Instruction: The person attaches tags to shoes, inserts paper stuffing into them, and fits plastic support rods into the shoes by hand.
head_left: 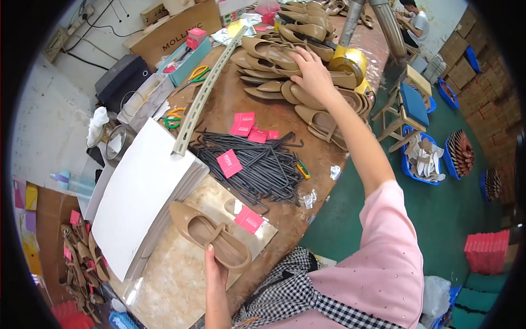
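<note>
A tan pointed flat shoe with a strap (211,237) is in my left hand (217,270), whose thumb presses on its side. The shoe is over a marbled board near the table's front edge. My right hand (315,77) reaches to a heap of matching tan shoes (268,50) at the back of the table. Its fingers are stretched out and touch the top shoes. Between the hands lies a pile of thin black hooked sticks (246,164), with pink cards (229,163) on and around it.
White sheets (145,192) are stacked left of the sticks, touched by a slotted metal strip (205,93). Scissors (174,118) lie beside it. A yellow-based metal post (348,60) rises by the shoe heap. Stools (411,104) and blue baskets (419,175) stand right; another person (417,24) sits behind.
</note>
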Demonstrator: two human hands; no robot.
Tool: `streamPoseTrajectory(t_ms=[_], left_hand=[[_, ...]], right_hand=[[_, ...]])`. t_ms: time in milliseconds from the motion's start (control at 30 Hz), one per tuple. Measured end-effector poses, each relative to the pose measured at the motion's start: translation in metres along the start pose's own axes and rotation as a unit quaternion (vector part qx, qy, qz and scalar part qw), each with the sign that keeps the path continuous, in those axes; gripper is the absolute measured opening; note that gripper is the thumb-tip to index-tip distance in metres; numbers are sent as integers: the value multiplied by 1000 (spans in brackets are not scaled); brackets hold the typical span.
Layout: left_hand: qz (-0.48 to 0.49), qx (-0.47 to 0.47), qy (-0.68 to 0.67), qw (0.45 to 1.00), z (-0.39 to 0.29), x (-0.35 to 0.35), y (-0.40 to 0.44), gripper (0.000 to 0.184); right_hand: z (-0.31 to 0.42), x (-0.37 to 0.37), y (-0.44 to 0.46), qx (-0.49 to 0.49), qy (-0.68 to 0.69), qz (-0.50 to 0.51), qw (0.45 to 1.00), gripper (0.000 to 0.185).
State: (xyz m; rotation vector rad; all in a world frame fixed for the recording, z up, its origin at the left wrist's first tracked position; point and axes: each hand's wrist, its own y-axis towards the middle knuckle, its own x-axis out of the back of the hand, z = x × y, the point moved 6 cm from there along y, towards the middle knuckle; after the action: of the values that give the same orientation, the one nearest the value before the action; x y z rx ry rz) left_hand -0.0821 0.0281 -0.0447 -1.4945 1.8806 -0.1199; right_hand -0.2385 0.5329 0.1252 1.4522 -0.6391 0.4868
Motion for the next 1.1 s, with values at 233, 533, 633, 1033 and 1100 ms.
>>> streamPoseTrajectory(t_ms=[233, 533, 633, 1033, 1100], left_hand=[[-127, -68, -3, 990, -8, 91, -23, 55], [-336, -113, 23, 935, 18, 159, -84, 56], [-422, -183, 231, 857, -3, 183, -109, 56], [611, -61, -64, 787, -126, -150, -168, 37], [652, -54, -149, 742, -119, -176, -170, 29]], right_hand=[[45, 37, 0, -173, 232, 117, 950, 44], [412, 78, -230, 47, 534, 255, 805, 32], [416, 82, -204, -13, 629, 297, 718, 31], [354, 83, -196, 207, 529, 472, 674, 22], [299, 45, -144, 88, 494, 403, 765, 18]])
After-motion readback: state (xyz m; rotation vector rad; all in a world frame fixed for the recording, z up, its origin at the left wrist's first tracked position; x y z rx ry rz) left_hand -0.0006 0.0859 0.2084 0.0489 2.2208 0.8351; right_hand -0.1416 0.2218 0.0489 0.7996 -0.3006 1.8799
